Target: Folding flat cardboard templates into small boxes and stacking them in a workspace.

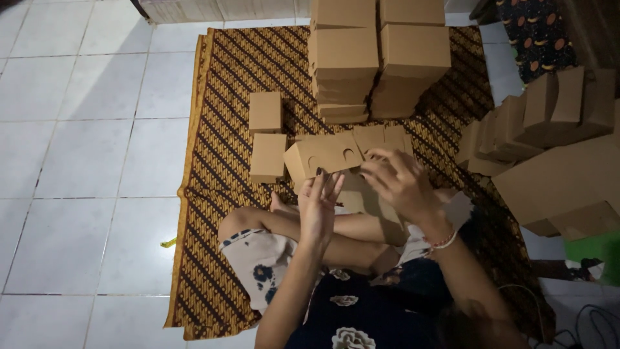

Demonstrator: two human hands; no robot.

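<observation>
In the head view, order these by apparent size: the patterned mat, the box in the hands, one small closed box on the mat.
1. Mat
2. Box in the hands
3. Small closed box; it lies about as far, so this ranking seems safe.

The person wore a dark top with pale flower prints below the hands, pale shorts with dark blue flower patches under the left hand [320, 203], and a thin pink-and-white bracelet [444, 242] at the wrist just below the right hand [400, 181].
</observation>
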